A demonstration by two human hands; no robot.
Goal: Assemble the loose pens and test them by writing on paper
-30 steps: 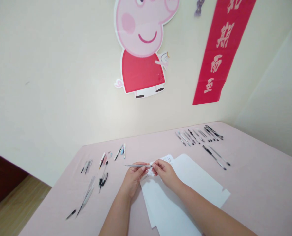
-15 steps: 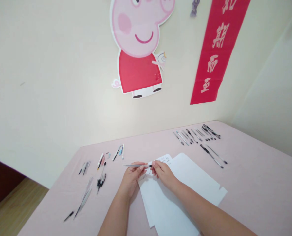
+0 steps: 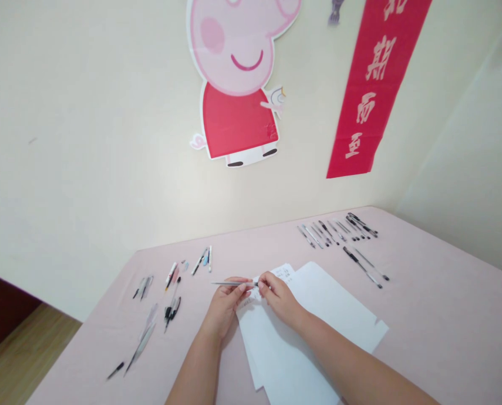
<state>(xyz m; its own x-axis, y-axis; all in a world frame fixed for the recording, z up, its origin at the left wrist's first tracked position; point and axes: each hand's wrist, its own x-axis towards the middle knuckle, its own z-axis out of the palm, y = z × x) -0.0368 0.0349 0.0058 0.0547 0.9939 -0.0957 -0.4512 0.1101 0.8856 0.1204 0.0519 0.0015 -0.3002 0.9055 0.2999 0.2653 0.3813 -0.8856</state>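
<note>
My left hand [image 3: 225,304] pinches a thin grey pen [image 3: 228,283] that lies level and points left. My right hand [image 3: 278,297] is closed in a pinch on the pen's right end, where a dark tip shows. Both hands hover over the near edge of a stack of white paper sheets [image 3: 318,326] on a pink table [image 3: 445,315]. A small sheet with writing [image 3: 285,274] pokes out just behind my right hand.
Groups of pens and pen parts lie at the left [image 3: 171,306], [image 3: 202,260], [image 3: 143,286]. A long row of pens [image 3: 339,230] lies at the back right, with two more pens [image 3: 363,267] nearer. A cream wall with a pig cut-out [image 3: 238,84] and a red banner [image 3: 371,90] stands behind.
The view has drifted slightly, and my right hand's fingers have closed in a little on the pen's right end. The pen stays level between both hands.
</note>
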